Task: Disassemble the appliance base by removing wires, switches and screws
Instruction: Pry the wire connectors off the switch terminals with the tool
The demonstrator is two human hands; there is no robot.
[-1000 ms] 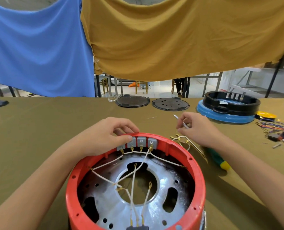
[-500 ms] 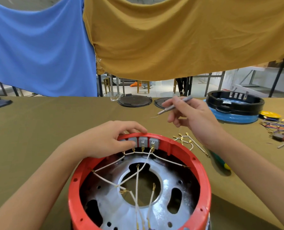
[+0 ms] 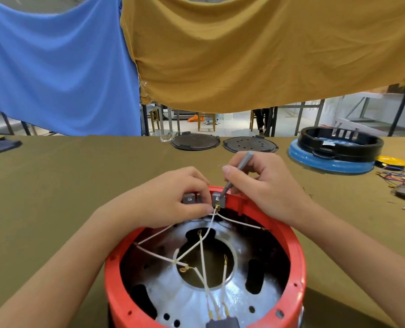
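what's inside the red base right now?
Inside the red base: silver metal plate with a central hole, white wires crossing it, grey switches at the far rim. Left hand covers some switches.

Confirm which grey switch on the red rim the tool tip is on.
The right-most grey switch, with the brass terminal and white wire under it. The grey tool in the right hand touches its top; the other visible switch sits left, behind the left hand.

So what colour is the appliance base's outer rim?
Red: the appliance base, clearest in the head view.
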